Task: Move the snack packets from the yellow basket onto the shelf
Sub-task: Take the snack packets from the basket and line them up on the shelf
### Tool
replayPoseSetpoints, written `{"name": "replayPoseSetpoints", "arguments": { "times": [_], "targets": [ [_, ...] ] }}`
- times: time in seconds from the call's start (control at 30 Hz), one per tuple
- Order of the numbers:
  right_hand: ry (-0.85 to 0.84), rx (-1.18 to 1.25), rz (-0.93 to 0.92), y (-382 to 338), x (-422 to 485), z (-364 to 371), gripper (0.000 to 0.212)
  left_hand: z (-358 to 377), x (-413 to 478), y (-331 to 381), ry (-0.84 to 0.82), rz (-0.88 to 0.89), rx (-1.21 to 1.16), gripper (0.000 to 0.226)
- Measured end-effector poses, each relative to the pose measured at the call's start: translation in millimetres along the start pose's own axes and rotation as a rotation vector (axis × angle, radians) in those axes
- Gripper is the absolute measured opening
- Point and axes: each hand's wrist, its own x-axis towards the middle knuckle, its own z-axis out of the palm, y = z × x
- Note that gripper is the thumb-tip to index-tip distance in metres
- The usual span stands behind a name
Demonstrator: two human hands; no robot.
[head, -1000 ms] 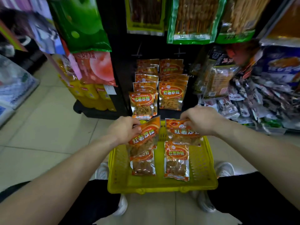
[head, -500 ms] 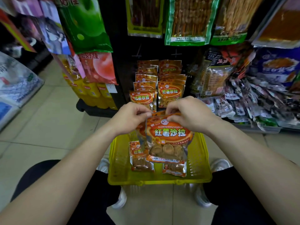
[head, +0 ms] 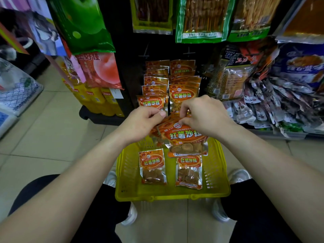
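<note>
A yellow basket (head: pixel 171 197) stands on the floor between my feet, with two orange snack packets (head: pixel 152 166) (head: pixel 189 171) lying flat in it. Above its far end I hold a small stack of the same packets. My right hand (head: pixel 203 116) pinches the top edge of the front packet (head: pixel 184 139). My left hand (head: pixel 140 123) has its fingers curled at the stack's top left, where a second packet (head: pixel 154 133) peeks out behind. Just beyond my hands, two rows of matching packets (head: pixel 152 100) (head: pixel 182 95) fill the low black shelf.
Large green and red bags (head: pixel 84 28) hang to the left of the shelf, with yellow bottles (head: pixel 98 100) below them. Skewer packs (head: pixel 201 18) hang above. A heap of small snack sachets (head: pixel 280 106) fills the right shelf. Beige floor tiles (head: pixel 43 137) lie to the left.
Each hand lifted a packet out of the basket, and the two packets came together into one stack in front of the shelf rows. Two packets stay in the basket.
</note>
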Motion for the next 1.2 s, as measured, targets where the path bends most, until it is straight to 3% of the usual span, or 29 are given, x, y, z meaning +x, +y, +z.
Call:
{"name": "replayPoseSetpoints", "arguments": {
  "times": [0.17, 0.37, 0.5, 0.63, 1.07, 1.2],
  "targets": [
    [0.038, 0.067, 0.076, 2.2, 3.9, 3.4, 0.034, 12.9, -1.2, 1.7, 0.130, 0.096, 0.203, 0.019],
    [0.064, 0.080, 0.019, 6.1, 6.9, 0.8, 0.056, 8.9, 5.1, 4.1, 0.193, 0.072, 0.146, 0.021],
    [-0.084, 0.039, -0.058, 14.2, 7.2, -6.7, 0.035, 10.0, 3.7, 2.5, 0.135, 0.043, 0.113, 0.023],
    [-0.049, 0.086, -0.042, 25.6, 9.2, -7.6, 0.017, 8.5, 3.9, 5.1, 0.118, 0.052, 0.032, 0.034],
    [-0.047, -0.058, -0.155, 27.2, 13.3, -1.7, 0.014, 17.2, 9.6, 1.5, 0.150, 0.060, 0.077, 0.024],
    [-0.071, 0.009, -0.163, 20.6, 12.9, 5.4, 0.022, 19.9, 15.0, 0.0, 0.164, 0.076, 0.098, 0.023]
  ]
}}
